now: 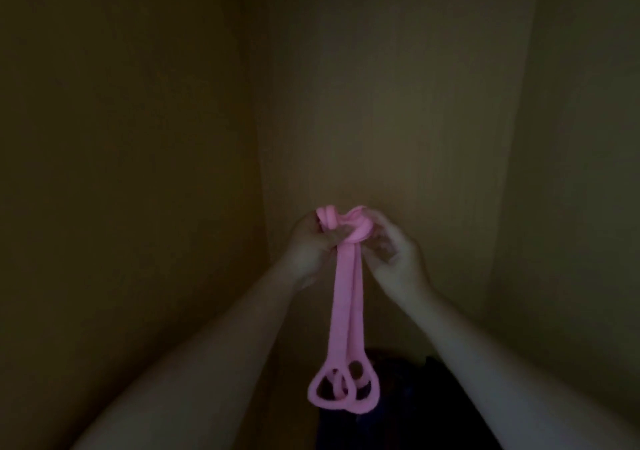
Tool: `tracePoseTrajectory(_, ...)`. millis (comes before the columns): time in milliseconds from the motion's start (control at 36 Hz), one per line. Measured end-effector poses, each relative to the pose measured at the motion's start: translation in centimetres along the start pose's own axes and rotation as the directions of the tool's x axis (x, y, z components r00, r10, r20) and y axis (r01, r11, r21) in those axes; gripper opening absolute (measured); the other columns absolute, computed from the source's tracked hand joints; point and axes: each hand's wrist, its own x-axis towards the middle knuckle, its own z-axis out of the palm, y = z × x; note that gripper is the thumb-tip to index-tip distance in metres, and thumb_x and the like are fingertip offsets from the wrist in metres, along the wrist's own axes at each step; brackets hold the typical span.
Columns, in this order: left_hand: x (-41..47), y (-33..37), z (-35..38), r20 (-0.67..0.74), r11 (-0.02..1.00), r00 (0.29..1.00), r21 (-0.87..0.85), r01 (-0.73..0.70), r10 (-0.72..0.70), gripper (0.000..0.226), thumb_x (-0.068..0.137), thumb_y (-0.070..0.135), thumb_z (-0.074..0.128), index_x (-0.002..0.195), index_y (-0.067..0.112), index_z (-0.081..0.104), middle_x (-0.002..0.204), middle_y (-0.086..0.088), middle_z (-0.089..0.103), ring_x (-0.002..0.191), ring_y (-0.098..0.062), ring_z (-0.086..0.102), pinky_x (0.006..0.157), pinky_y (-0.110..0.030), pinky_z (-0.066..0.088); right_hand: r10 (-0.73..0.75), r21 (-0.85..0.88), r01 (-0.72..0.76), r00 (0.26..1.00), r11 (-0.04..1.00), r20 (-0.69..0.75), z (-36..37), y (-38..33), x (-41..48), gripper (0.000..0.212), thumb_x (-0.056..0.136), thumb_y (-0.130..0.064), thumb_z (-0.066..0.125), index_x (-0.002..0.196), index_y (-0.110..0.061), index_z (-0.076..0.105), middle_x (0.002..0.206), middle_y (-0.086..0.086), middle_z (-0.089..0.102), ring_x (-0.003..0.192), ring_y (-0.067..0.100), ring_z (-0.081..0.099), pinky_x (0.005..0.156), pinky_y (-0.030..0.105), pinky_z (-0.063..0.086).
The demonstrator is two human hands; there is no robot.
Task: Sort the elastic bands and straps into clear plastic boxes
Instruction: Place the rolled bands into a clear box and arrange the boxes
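I saw the left hand (309,241) and right hand (398,261) each gripping the bunched pink elastic band (346,297), 2 handle loops (363,406) dangling.

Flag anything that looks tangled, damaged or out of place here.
The pink elastic strap is wound into a tangled knot at its top, where the left hand and right hand both grip it. Its two looped ends hang straight down. No damage is visible. The frame is very dim, so little else can be made out.
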Motion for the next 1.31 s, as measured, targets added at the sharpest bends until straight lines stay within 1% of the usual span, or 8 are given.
tracePoseTrajectory(194,0.3,-0.5,-0.1,-0.077,0.991,0.994,0.118,-0.068,0.078,0.031,0.081,0.013,0.070,0.108,0.000,0.060,0.115,-0.029,0.060,0.103,-0.040,0.062,0.094,-0.055,0.049,0.182,0.177,-0.156,0.973,0.972,-0.143,2.3,-0.1,-2.0,0.075,0.083,-0.001,0.070,0.139,-0.034,0.034,0.120,-0.005,0.058,0.106,0.006,0.060,0.080,0.022,0.053)
tracePoseTrajectory(389,0.3,-0.1,-0.6,-0.100,0.964,0.972,0.189,-0.189,0.211,0.024,0.081,0.004,0.070,0.102,0.001,0.059,0.104,-0.023,0.064,0.096,-0.034,0.065,0.086,-0.056,0.052,0.384,0.292,-0.443,0.892,0.848,0.238,1.6,-0.5,-0.8,0.037,0.079,0.009,0.067,0.103,-0.019,0.062,0.096,0.008,0.070,0.085,0.019,0.068,0.072,0.031,0.053)
tracePoseTrajectory(500,-0.1,-0.7,-0.8,-0.103,0.893,0.951,0.387,-0.231,0.291,0.030,0.079,-0.007,0.069,0.103,-0.007,0.051,0.090,-0.010,0.057,0.078,-0.009,0.058,0.074,-0.032,0.052,0.406,0.290,-0.456,0.888,0.842,0.218,1.1,-0.6,0.0,0.047,0.076,0.019,0.062,0.102,-0.020,0.063,0.087,0.003,0.074,0.080,0.018,0.068,0.075,0.034,0.052)
tracePoseTrajectory(667,-1.2,-1.4,-1.3,0.090,0.669,0.923,0.663,-0.335,0.374,0.047,0.078,-0.008,0.068,0.097,0.034,0.056,0.083,0.022,0.062,0.062,0.013,0.056,0.055,-0.012,0.045,0.472,0.383,-0.533,0.846,0.754,0.250,0.1,-0.8,1.0,0.060,0.075,0.020,0.063,0.125,-0.011,0.050,0.111,0.015,0.065,0.085,0.020,0.065,0.067,0.026,0.052)
tracePoseTrajectory(917,-2.1,-2.5,-0.5,0.175,0.595,0.869,0.666,-0.450,0.462,0.035,0.088,-0.008,0.058,0.123,-0.003,0.058,0.118,0.012,0.054,0.097,0.029,0.047,0.084,0.003,0.035,0.468,0.437,-0.561,0.828,0.703,0.310,0.4,-1.7,0.8,0.056,0.078,-0.049,0.061,0.116,-0.008,0.064,0.107,0.013,0.071,0.100,0.023,0.068,0.084,0.028,0.052)
tracePoseTrajectory(1056,-2.1,-3.5,-1.1,0.265,0.504,0.834,0.695,-0.513,0.484,0.040,0.084,-0.009,0.058,0.124,-0.003,0.056,0.138,-0.008,0.048,0.128,-0.004,0.044,0.106,-0.015,0.035,0.520,0.373,-0.519,0.847,0.769,0.106,0.7,-1.5,0.5,0.031,0.086,-0.038,0.062,0.105,-0.014,0.070,0.103,0.013,0.073,0.099,0.027,0.068,0.081,0.032,0.053)
tracePoseTrajectory(1167,-2.4,-3.6,-1.4,0.285,0.547,0.829,0.641,-0.538,0.481,0.039,0.084,-0.008,0.057,0.122,-0.002,0.054,0.135,0.003,0.045,0.125,0.014,0.041,0.102,-0.010,0.033,0.547,0.296,-0.568,0.822,0.768,0.158,1.0,-1.9,0.6,0.035,0.092,-0.050,0.052,0.092,-0.021,0.072,0.093,0.006,0.074,0.089,0.020,0.070,0.080,0.029,0.053)
tracePoseTrajectory(1306,-3.4,-3.6,-1.5,0.270,0.624,0.868,0.609,-0.490,0.418,0.043,0.078,0.001,0.054,0.121,0.008,0.055,0.140,0.008,0.040,0.131,0.010,0.035,0.102,-0.008,0.030,0.532,0.360,-0.531,0.840,0.767,0.106,1.4,-1.7,0.7,0.023,0.095,-0.024,0.056,0.097,-0.007,0.071,0.096,0.019,0.072,0.090,0.028,0.067,0.088,0.039,0.051)
